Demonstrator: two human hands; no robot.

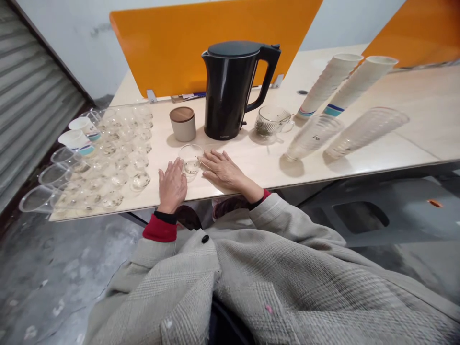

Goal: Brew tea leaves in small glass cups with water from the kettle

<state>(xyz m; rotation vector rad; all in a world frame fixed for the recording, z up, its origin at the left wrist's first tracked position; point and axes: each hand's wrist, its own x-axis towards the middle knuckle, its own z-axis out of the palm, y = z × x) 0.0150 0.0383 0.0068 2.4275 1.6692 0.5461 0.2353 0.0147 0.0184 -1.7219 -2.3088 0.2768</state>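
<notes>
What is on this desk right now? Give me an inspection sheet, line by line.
Surface: pale desk, orange divider at its back.
Job's things: small clear cup upright near the front edge, between both hands.
Clutter: black kettle, lid shut; jar with brown lid; glass mug; rows of clear cups; paper cup stacks; clear cup stacks.
Grip: left hand flat on the desk beside the small cup; right hand flat, fingers by the cup; neither closed on it.
Cables: nothing seen.
Surroundings: grey floor, shutter at left.
</notes>
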